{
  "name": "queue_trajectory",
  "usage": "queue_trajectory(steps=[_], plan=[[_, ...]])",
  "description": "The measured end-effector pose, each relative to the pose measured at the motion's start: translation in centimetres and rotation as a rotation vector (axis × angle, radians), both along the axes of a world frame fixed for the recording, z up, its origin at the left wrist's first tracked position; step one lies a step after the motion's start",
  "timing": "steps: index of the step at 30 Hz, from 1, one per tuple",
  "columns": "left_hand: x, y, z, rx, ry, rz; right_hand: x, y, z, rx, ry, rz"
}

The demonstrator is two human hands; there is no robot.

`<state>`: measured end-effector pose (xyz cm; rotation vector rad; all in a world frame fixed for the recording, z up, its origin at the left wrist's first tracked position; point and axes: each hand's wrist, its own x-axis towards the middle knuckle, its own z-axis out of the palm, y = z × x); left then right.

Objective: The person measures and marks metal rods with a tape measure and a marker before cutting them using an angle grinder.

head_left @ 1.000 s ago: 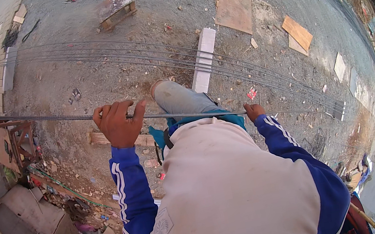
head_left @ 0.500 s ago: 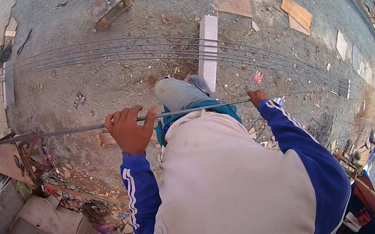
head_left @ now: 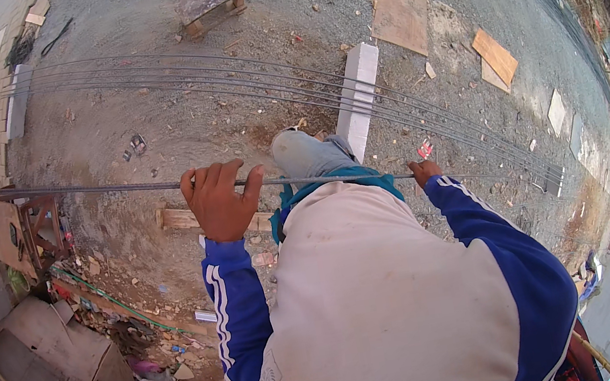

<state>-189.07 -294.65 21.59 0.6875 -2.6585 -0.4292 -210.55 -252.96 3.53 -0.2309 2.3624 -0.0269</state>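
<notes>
Noted at far left: brown wooden bench (head_left: 1, 229), with the dark left end of a held rebar (head_left: 111, 188) passing over its top edge; cannot tell whether touching. Higher up, a pale block (head_left: 19, 105) under the left ends of several laid rebars (head_left: 191, 85), spread side by side. Below, a green hose (head_left: 118, 302) along a strip of rubble. Next rightward, a timber plank (head_left: 184, 218) on the ground, partly hidden behind the left hand (head_left: 225, 201). Left hand back uppermost, fingers curled over the held rebar, thumb set apart; grasp partly closed. Well beyond, a low wooden stool (head_left: 209, 1). At centre, held rebar across the front of the waist, sloping slightly down to the right. Past the knee, a white block (head_left: 357, 101) crosswise beneath the laid rebars. Then the right hand (head_left: 423, 170), fingers closed round the same held rebar; cannot tell its exact right end. Further right, a plywood sheet (head_left: 401, 17) and an orange-brown board (head_left: 496, 55), both flat on gravel.
</notes>
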Motion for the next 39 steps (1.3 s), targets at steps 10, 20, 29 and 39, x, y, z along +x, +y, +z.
queue_trajectory(steps=[10, 20, 29, 39], plan=[[1.8, -4.6, 0.5, -0.021, 0.110, 0.043, -0.1, -2.7, -1.4, -0.035, 0.026, 0.083], [2.4, -15.4, 2.2, -0.105, 0.103, 0.019, 1.1, -14.2, -0.5, -0.011, 0.091, -0.070], [1.1, -32.7, -2.5, 0.053, 0.070, -0.131, 1.3, -25.7, -7.9, -0.054, 0.038, -0.002], [3.9, -54.1, -2.9, -0.023, -0.183, -0.050, 7.2, -54.1, -1.4, -0.166, 0.024, -0.184]])
